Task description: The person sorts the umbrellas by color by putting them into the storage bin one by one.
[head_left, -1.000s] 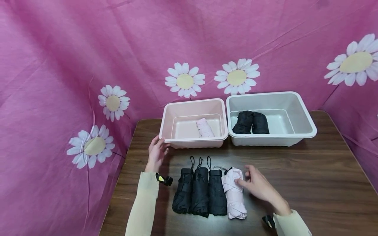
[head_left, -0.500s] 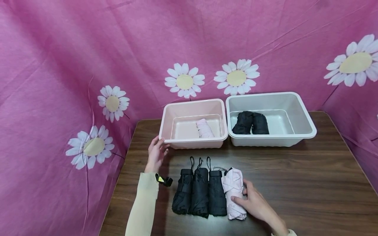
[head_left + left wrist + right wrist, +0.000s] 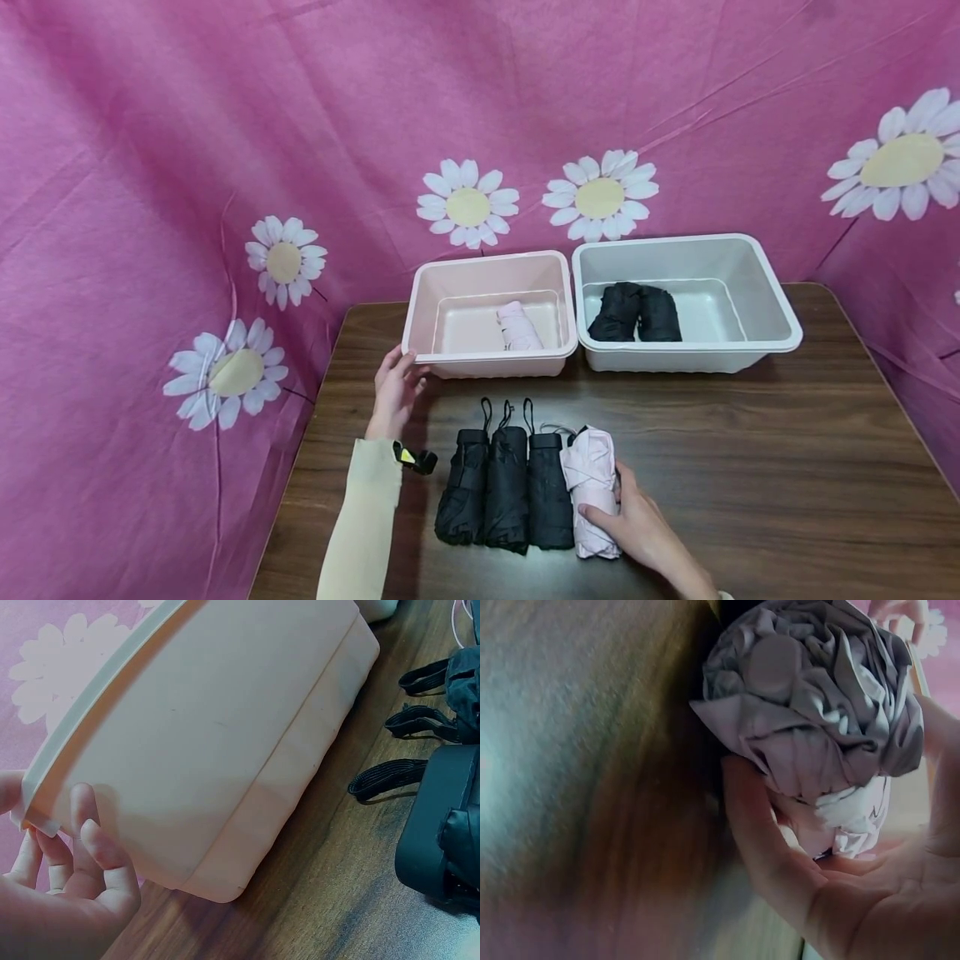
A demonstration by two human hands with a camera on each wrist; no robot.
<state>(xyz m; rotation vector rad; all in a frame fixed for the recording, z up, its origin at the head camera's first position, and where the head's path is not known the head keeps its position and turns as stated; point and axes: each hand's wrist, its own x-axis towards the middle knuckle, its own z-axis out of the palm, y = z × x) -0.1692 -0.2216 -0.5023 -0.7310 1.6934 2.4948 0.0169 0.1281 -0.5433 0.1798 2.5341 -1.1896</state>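
Four folded umbrellas lie side by side near the table's front: several black umbrellas (image 3: 507,492) with wrist loops, and at their right a pale pink umbrella (image 3: 591,483). My right hand (image 3: 637,527) grips the pink umbrella from its right side, thumb over the top. In the right wrist view, its fingers curl round the gathered fabric (image 3: 810,742). My left hand (image 3: 393,396) holds the front left corner of the pink bin (image 3: 487,359); the left wrist view has the thumb and fingers pinching the rim (image 3: 75,720). Inside that bin lies another pink umbrella (image 3: 518,327).
Right of the pink bin stands a larger grey-white bin (image 3: 697,358) with two black umbrellas (image 3: 637,313) at its left end. Both bins sit at the back of the wooden table (image 3: 825,467), before a pink curtain (image 3: 480,83) with daisies.
My right hand has come down along the pink umbrella's right side and closed round its lower half. My left hand stays at the pink bin's corner.
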